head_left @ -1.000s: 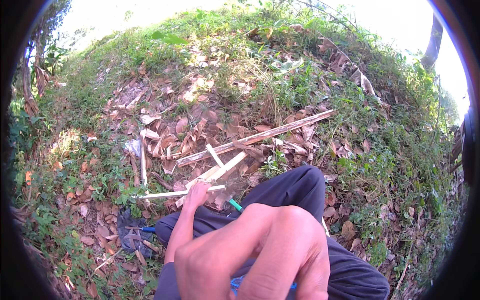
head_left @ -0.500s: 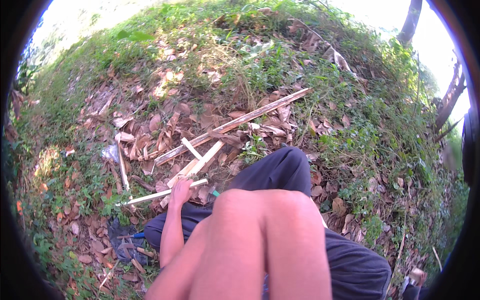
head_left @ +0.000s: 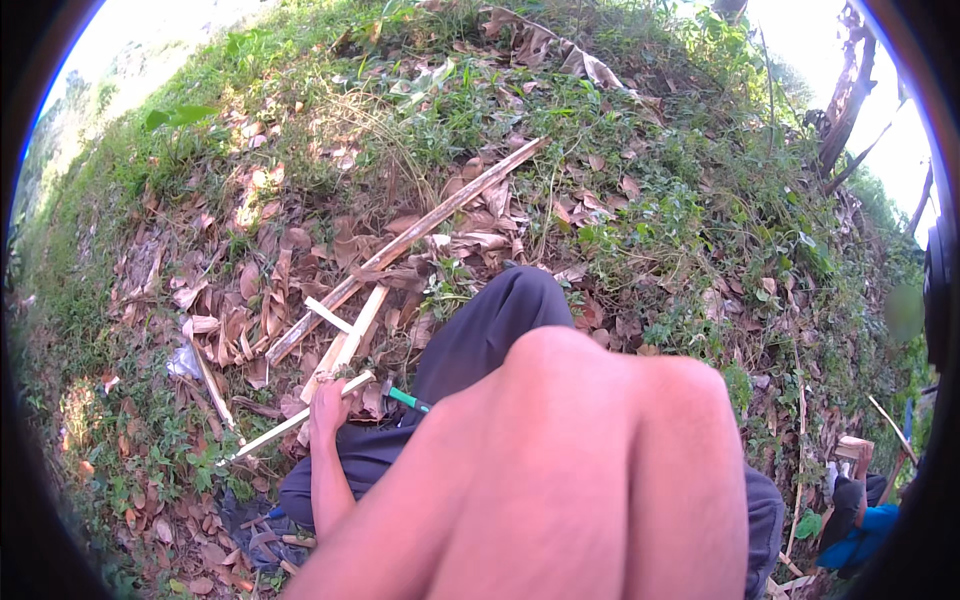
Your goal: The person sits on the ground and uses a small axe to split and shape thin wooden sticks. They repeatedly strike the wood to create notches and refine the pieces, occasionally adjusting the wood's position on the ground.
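My left hand (head_left: 328, 400) is closed around the upper part of a thin pale wooden strip (head_left: 275, 435), which slants down to the left. Just beyond it, a pale wooden slat (head_left: 356, 332) with a short piece (head_left: 329, 315) lying against it rests on dry leaves. A hammer (head_left: 408, 401) with a green handle lies by my dark-trousered leg (head_left: 495, 320), partly covered. Very close to the camera, large and blurred, what looks like my right hand (head_left: 590, 450) with bent knuckles fills the lower middle. Its fingertips, and anything in them, are out of sight.
A long rough wooden strip (head_left: 410, 238) lies across the leaves ahead. Another stick (head_left: 212, 388) and clear plastic (head_left: 184, 361) are at left. Tools lie on dark plastic (head_left: 240, 515) at lower left. At far right, another person's hand (head_left: 862, 468) is at a wood block (head_left: 850, 447).
The view has swung, so the ground things sit farther left. The close-up hand has shifted right in the picture, uncovering more of the hammer. My left hand still grips the strip.
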`<state>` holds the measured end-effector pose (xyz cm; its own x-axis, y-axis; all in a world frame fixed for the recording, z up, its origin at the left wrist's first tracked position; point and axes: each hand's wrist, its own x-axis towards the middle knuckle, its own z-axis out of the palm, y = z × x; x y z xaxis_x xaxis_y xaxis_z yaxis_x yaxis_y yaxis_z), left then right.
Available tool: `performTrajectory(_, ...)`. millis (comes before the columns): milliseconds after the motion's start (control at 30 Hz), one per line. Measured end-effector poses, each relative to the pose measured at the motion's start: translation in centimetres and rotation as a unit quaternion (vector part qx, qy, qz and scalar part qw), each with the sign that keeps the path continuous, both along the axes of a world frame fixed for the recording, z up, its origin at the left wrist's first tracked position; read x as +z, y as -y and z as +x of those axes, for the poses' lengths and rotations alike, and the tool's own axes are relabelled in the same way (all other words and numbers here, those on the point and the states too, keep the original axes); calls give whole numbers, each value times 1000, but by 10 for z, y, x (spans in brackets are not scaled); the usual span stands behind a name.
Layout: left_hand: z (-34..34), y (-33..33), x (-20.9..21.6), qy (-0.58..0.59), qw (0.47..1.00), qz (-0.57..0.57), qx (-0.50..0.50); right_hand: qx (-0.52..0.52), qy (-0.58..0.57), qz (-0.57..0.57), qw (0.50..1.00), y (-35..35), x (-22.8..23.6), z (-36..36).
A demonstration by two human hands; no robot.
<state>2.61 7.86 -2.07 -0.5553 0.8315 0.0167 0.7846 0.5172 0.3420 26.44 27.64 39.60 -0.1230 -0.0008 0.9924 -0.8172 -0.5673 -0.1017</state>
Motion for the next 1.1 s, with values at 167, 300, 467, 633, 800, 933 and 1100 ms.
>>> performTrajectory(167,0,-1,-6,24,999,-11,-24,-133,57,13,989,-24,-17,14)
performTrajectory(300,-5,11,5,47,998,5,-28,-210,450,-10,868,-41,-122,-3)
performTrajectory(467,-8,0,-2,26,1000,-11,-5,-559,615,118,544,-72,-244,47)
performTrajectory(633,-18,13,-18,88,995,-39,-12,-766,534,153,322,-90,-287,87)
performTrajectory(800,-11,-9,0,139,984,-104,-26,-778,559,151,244,-111,-302,80)
performTrajectory(933,6,-21,27,218,966,-142,-10,-710,619,201,269,-128,-291,75)
performTrajectory(1100,1,-14,19,177,978,-112,-13,-735,594,212,248,-125,-296,67)
